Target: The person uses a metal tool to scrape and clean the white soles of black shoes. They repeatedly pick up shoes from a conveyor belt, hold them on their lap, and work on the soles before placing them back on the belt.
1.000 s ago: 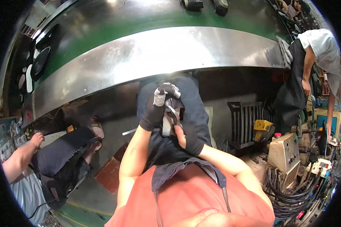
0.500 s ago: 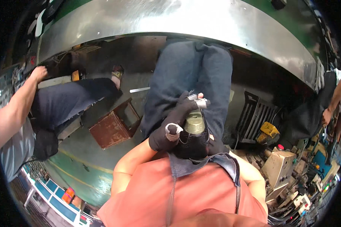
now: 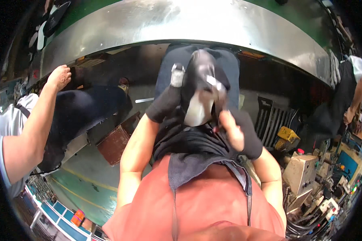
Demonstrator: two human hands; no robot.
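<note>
A black shoe [image 3: 203,66] is tilted over my lap, its toe toward the metal bench; a pale, smooth part [image 3: 198,108], perhaps the last, shows at the near end. My left hand [image 3: 177,76], in a black fingerless cover with white tape on the thumb, grips the shoe from the left. More white tape shows on the shoe's far side, where fingers seem to wrap round it. Close to the near end, on the right, is my right hand [image 3: 232,132], bare-fingered below a black wrist cover. Motion smears its fingers, so what they hold cannot be made out.
A long metal bench [image 3: 181,22] curves across in front of me. At left sits a person [image 3: 36,120] by a brown stool [image 3: 116,144]. Another person's arm [image 3: 354,106] shows at right, near a yellow pedal [image 3: 287,138] and a machine box [image 3: 301,174].
The shoe has swung up and away from my waist, its toe now pointing to the bench. My left hand moved forward with it; my right hand came out from behind the shoe.
</note>
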